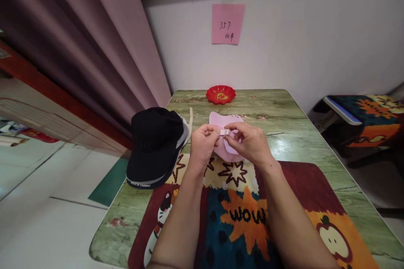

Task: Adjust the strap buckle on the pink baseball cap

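Observation:
In front of me on the table is a pink cap (217,118), partly covered by my hands. Pinched fingers of my left hand (205,139) grip one end of its pale strap (224,132). My right hand (250,139), bent over the cap from the other side, holds the strap near what looks like a small buckle. Both hands are closed and almost meet at this strap. To the left of my hands lies a stack of caps (158,134), a black one on top, with a cream strap (190,118) sticking out behind.
A red scalloped dish (221,95) stands at the table's far edge by the wall. Under my forearms lies a colourful mat (233,214) on the green table (271,109). A pink note (227,24) hangs on the wall. At right stands a stool (375,113); a curtain (104,29) hangs left.

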Action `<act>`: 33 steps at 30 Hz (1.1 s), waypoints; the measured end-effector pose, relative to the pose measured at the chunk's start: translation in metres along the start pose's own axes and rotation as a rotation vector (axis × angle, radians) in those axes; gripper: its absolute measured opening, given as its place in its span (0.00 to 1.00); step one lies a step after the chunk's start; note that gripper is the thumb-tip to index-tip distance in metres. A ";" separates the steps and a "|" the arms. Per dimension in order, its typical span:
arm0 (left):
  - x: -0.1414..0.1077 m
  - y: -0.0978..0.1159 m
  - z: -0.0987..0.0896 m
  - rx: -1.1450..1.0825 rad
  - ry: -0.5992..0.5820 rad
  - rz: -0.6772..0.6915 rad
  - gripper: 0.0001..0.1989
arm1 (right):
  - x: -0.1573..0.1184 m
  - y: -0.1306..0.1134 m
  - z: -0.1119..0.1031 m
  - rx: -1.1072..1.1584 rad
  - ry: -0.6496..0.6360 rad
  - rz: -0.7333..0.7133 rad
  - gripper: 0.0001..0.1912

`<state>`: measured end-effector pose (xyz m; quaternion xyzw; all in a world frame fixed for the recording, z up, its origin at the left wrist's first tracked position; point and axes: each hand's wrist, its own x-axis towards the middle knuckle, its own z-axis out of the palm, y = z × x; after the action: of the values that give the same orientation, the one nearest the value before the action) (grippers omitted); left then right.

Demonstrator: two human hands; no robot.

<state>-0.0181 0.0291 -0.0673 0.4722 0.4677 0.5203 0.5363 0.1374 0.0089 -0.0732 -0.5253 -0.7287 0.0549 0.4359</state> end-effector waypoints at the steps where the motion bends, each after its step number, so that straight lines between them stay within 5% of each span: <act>1: 0.000 -0.001 0.000 0.012 -0.006 0.001 0.09 | 0.000 0.000 0.000 -0.008 -0.001 0.001 0.11; 11: 0.003 -0.011 -0.006 0.467 0.179 0.280 0.03 | -0.001 0.002 0.003 -0.040 -0.003 -0.016 0.10; 16: 0.003 -0.007 -0.008 0.415 0.090 0.339 0.09 | -0.001 0.003 0.002 -0.006 -0.018 -0.026 0.11; 22: 0.001 -0.004 -0.008 0.355 -0.229 0.221 0.10 | 0.000 0.001 -0.001 -0.042 -0.050 -0.028 0.14; 27: 0.003 -0.003 -0.013 0.247 -0.231 0.150 0.09 | 0.001 0.007 -0.007 -0.057 -0.139 0.015 0.20; 30: 0.005 -0.003 -0.018 0.228 -0.276 0.138 0.09 | 0.002 0.009 -0.013 0.086 -0.265 0.155 0.09; 33: 0.006 -0.002 -0.023 0.216 -0.267 0.182 0.08 | 0.002 0.007 -0.018 0.306 -0.305 0.258 0.11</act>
<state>-0.0403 0.0360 -0.0716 0.6322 0.4009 0.4463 0.4903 0.1545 0.0065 -0.0647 -0.5274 -0.6963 0.2984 0.3848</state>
